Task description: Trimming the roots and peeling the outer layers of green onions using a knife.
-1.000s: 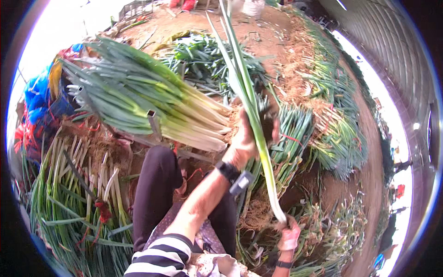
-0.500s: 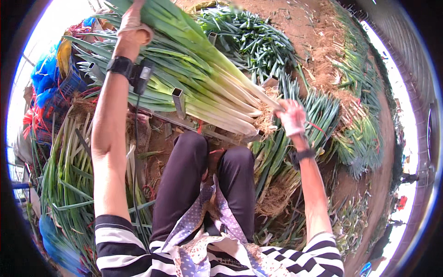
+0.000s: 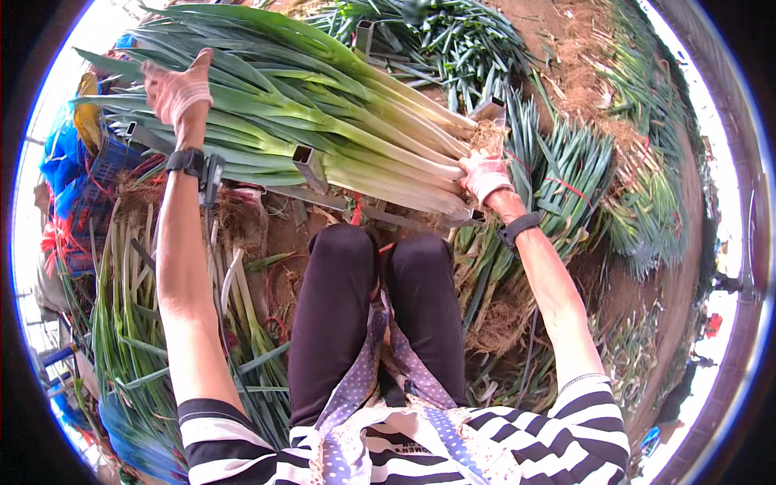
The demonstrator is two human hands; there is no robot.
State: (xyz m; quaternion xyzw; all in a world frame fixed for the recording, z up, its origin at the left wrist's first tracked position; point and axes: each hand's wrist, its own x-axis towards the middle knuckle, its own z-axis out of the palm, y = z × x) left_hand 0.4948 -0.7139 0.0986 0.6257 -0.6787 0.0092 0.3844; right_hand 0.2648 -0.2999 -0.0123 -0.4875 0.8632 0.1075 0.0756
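Looking down in the head view, the person has a thick bundle of green onions (image 3: pixel 323 121) lying across a metal rack (image 3: pixel 311 175) between the two hands, leaves toward the left hand (image 3: pixel 179 90) and pale stems running to the right hand (image 3: pixel 487 175). The left hand is spread wide, thumb well apart from the fingers, over the leafy end; whether its palm presses on the leaves cannot be told. The right hand sits at the stem ends with its fingers curled in; whether it grips a stem or only pushes against them is hidden. Just beyond it hangs a fringe of roots (image 3: pixel 487 136).

The step in hand looks like laying the stalks together and evening their ends. The next move, I judge, calls for the right hand to square the uneven stems while the left keeps the leaves flat without bending them.

Right of the right hand stand more onions with a red tie (image 3: pixel 570 187); beyond it and to its left is a pile of dark green leaves (image 3: pixel 436 44). Nearer the person than the left hand lie loose onions (image 3: pixel 121 299).
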